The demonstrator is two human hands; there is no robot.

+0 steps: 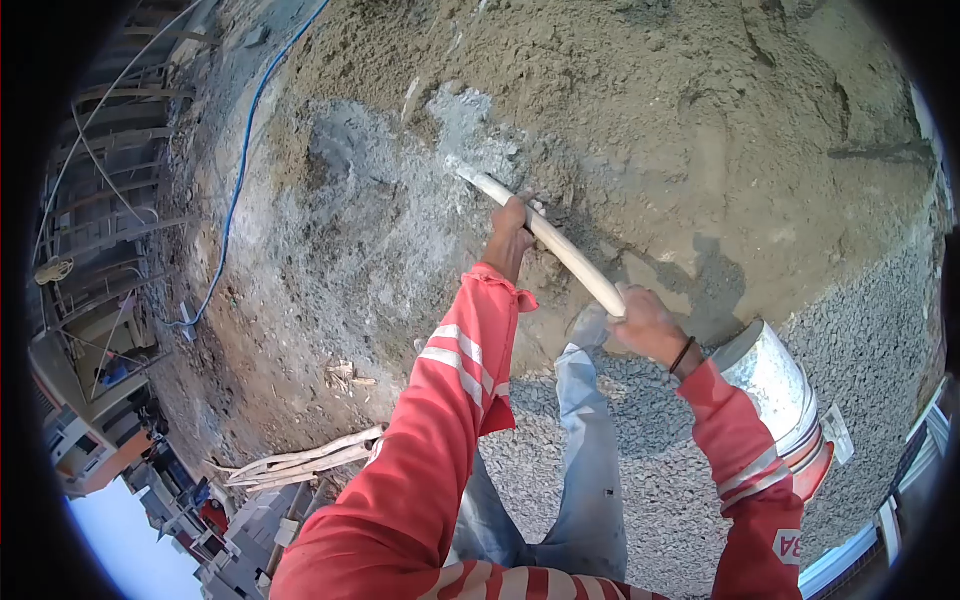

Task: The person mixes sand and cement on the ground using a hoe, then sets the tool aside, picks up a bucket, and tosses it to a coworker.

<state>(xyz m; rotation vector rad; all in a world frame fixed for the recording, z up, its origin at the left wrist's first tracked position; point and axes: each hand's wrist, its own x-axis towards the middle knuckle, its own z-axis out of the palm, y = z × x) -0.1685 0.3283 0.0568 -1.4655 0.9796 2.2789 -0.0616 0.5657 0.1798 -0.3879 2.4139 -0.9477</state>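
A pale wooden tool handle (pixel 575 257) slants across the middle of the head view. My left hand (pixel 513 222) is closed around it partway up, near its far end. Closer to me, my right hand (pixel 648 322) grips its near end, with a dark band at the wrist. The handle's far tip is coated in grey powder, and no blade can be made out there. Beneath it lie a patch of grey powder (pixel 465 120) and a heap of brown sand (pixel 640 110).
A whitish bucket (pixel 770 380) lies tilted on grey gravel (pixel 865 340) beside my right arm. At left, a blue hose (pixel 236 190) runs over the ground. Wooden poles (pixel 310 460) lie near my left sleeve, with grey blocks (pixel 250 540) behind them.
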